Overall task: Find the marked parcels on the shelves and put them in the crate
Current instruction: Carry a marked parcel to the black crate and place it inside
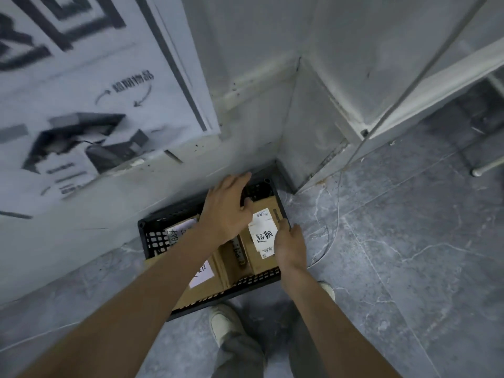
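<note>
The main risk now is at the right side of the crate (246,284). The marked parcel (255,259) lies there close against the crate's right wall, and a quick push down could squeeze the fingers of the right hand (290,246) between cardboard and plastic. Also, the crate is already quite full of other parcels (196,293), so this one may sit tilted and slide off when the crate is carried. Its white label (263,235) with handwriting faces up. The left hand (226,211) is spread flat with straight fingers over the parcel's far end, near the crate's back right corner; it presses and grasps nothing. The right hand is at the parcel's right edge and seems to pinch it, thumb on top, but the fingers below are hidden. Both arms reach down to the crate, which stands on the floor (395,255) against the wall (245,105).
</note>
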